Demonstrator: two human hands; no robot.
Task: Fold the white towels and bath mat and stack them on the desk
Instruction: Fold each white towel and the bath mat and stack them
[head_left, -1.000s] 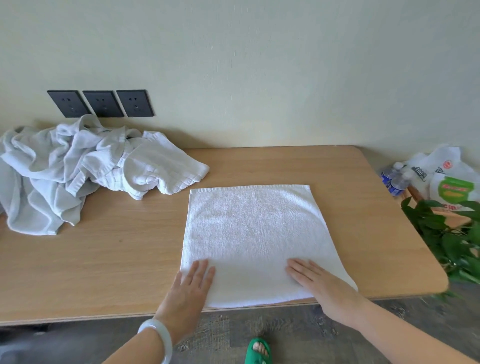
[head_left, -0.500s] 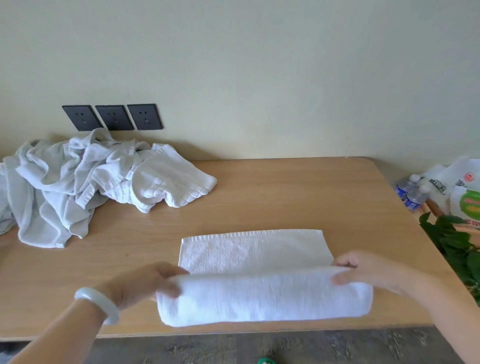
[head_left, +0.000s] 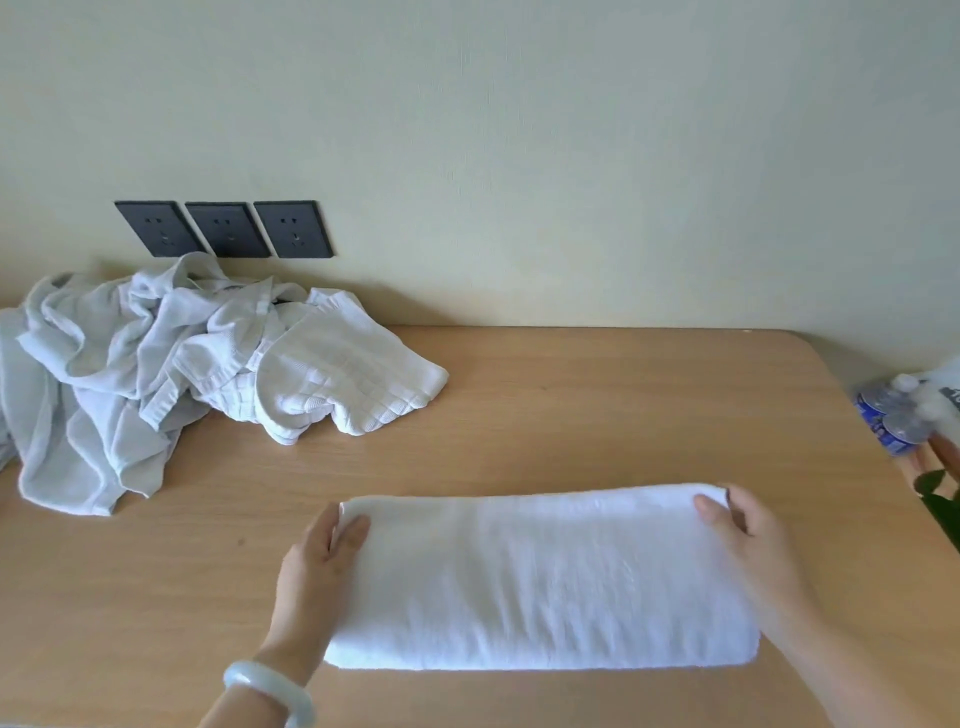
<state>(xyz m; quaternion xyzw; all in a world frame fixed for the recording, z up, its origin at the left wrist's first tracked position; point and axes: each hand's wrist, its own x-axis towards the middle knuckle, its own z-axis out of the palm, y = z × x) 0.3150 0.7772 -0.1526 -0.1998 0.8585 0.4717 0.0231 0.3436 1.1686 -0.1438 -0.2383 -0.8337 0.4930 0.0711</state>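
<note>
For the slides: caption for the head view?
Left hand and right hand grip the far corners of a folded white towel on the desk, beside crumpled linens.

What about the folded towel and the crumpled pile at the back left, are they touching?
Apart. The head view shows bare desk between the folded towel and the crumpled pile.

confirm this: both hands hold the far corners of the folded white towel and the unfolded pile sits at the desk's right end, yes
No. The head view shows the unfolded pile at the desk's left end, not the right. The rest holds: the left hand and right hand hold the far corners of the folded white towel.
</note>
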